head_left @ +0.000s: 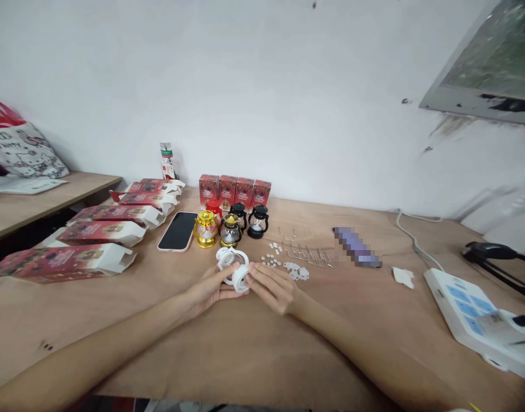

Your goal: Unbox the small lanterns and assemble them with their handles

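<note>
Both hands meet at the middle of the wooden table. My left hand curls around a white plastic lantern part. The fingers of my right hand press against the same white part from the right. A second white ring-shaped part lies just behind them. Several small toy lanterns stand beyond: a gold one, a gold-and-black one, a black one and a red one.
Small white pieces and thin wire handles lie to the right. A phone lies face up. Red boxes stand at the wall, opened red cartons lie left. A white device and cable sit right.
</note>
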`<state>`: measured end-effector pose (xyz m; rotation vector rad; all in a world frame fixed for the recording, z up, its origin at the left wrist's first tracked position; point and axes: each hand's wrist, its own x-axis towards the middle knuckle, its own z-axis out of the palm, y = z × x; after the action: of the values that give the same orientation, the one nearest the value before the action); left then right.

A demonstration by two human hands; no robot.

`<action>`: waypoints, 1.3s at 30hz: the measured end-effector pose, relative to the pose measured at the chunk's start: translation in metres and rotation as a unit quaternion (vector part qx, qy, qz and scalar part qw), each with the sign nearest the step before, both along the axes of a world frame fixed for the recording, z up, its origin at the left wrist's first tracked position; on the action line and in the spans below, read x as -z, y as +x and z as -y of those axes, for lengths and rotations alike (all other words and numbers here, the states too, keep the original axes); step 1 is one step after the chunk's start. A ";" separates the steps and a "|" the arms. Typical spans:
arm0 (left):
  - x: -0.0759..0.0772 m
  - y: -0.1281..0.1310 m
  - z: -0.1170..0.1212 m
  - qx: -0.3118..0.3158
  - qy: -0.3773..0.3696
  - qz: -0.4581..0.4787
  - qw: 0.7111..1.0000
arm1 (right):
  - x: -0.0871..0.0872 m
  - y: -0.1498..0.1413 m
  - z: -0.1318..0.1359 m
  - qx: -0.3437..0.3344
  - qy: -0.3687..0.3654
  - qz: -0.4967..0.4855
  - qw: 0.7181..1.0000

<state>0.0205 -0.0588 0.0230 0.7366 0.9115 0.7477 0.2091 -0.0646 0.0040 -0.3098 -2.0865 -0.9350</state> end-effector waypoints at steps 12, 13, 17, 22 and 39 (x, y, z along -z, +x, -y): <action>-0.001 0.001 -0.001 -0.006 -0.003 -0.005 1.000 | 0.004 -0.005 0.005 0.048 0.015 0.014 0.999; 0.000 0.001 -0.001 -0.009 -0.003 0.001 1.000 | 0.005 -0.007 0.006 0.056 0.022 0.022 0.998; 0.003 0.002 0.000 -0.026 0.003 0.009 1.000 | 0.007 -0.012 0.007 0.057 0.035 0.023 0.997; 0.001 0.003 0.002 -0.019 0.006 -0.006 1.000 | 0.008 -0.011 0.005 0.041 0.050 0.019 0.998; 0.000 0.002 -0.001 -0.033 -0.019 0.000 0.999 | 0.008 0.002 -0.013 0.001 0.023 0.069 0.997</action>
<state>0.0229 -0.0578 0.0230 0.6756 0.9511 0.7855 0.2113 -0.0518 -0.0040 -0.2282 -2.1858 -1.0293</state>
